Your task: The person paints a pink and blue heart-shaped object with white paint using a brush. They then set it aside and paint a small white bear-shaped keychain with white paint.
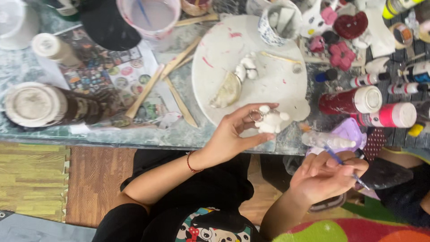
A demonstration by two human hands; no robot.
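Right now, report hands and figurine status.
Left hand holds small white figurine over round white board. Right hand grips thin blue brush, apart from figurine. Nothing between them.

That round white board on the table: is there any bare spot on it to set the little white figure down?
Yes. The round white board is bare on its right side, between the patterned cup and the left hand holding the white figure. Its top left, near the wooden sticks, is open too. The paint bottles crowd the table's right side.
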